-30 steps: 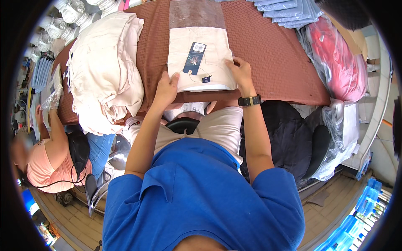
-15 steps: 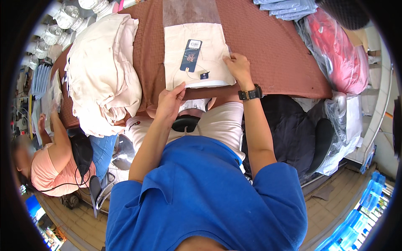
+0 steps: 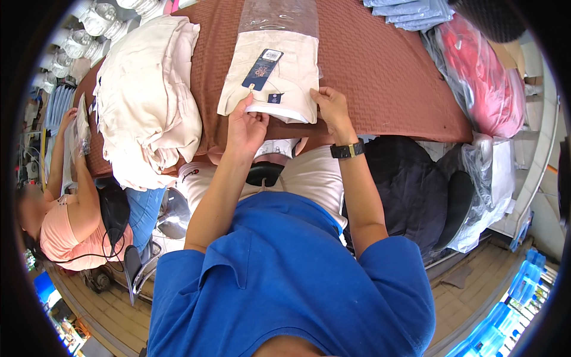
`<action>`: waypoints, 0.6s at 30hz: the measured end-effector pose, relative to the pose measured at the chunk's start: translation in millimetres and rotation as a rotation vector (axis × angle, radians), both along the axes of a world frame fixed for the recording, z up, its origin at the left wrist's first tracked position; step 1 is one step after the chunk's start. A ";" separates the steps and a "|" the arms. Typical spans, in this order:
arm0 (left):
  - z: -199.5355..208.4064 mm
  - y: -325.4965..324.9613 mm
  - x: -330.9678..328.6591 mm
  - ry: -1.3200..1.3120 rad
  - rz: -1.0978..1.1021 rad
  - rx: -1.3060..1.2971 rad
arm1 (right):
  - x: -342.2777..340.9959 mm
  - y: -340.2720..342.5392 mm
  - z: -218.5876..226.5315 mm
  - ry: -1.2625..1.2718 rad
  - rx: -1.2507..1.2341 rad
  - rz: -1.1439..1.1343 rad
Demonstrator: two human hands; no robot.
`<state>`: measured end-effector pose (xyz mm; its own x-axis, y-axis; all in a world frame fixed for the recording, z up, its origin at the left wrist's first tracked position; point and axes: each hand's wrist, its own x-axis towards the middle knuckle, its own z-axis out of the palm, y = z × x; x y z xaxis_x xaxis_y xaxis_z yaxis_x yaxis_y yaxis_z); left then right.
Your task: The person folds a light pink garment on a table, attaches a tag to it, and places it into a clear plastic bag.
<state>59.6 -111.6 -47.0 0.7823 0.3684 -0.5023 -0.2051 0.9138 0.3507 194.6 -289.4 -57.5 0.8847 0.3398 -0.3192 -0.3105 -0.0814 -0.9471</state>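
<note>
In front of me on the brown cloth lies a folded cream garment (image 3: 238,101) with a white sheet showing at its near edge. Clear plastic (image 3: 277,18) extends flat beyond its far end, seemingly a bag around it. A dark blue hang tag (image 3: 262,70) lies slanted on top, its string running near a small dark label (image 3: 275,98). My left hand (image 3: 246,130) grips the near edge, thumb on top and fingers partly hidden beneath. With thumb and fingers pinched, my right hand (image 3: 333,113) holds the garment's right side near the corner.
A tall pile of cream garments (image 3: 151,101) is at the left of the brown-covered table (image 3: 380,89). Blue bagged garments (image 3: 416,12) and red plastic-wrapped ones (image 3: 476,71) occupy the far right. Another person (image 3: 71,226) at left handles a clear bag.
The near end of the garment has shifted left and tilted. My left hand has moved farther onto the near edge; my right hand has slid nearer along the right side.
</note>
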 end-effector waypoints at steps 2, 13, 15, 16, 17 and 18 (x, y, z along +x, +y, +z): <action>9.2 -9.0 6.9 -0.007 -0.002 0.154 | -11.6 6.0 3.6 0.035 0.069 -0.038; 12.5 -19.2 8.4 -0.146 -0.203 0.253 | -37.7 19.6 6.1 -0.033 0.190 -0.092; 2.2 -19.7 7.8 -0.142 -0.211 0.369 | -40.6 20.6 6.6 -0.077 0.191 -0.104; -3.1 -20.0 7.3 -0.138 -0.215 0.426 | -41.5 21.1 5.8 -0.097 0.191 -0.111; -8.1 -18.7 7.7 -0.132 -0.201 0.418 | -41.2 21.9 3.6 -0.114 0.166 -0.114; -12.8 -16.4 8.7 -0.127 -0.187 0.410 | -40.6 22.6 0.8 -0.132 0.140 -0.117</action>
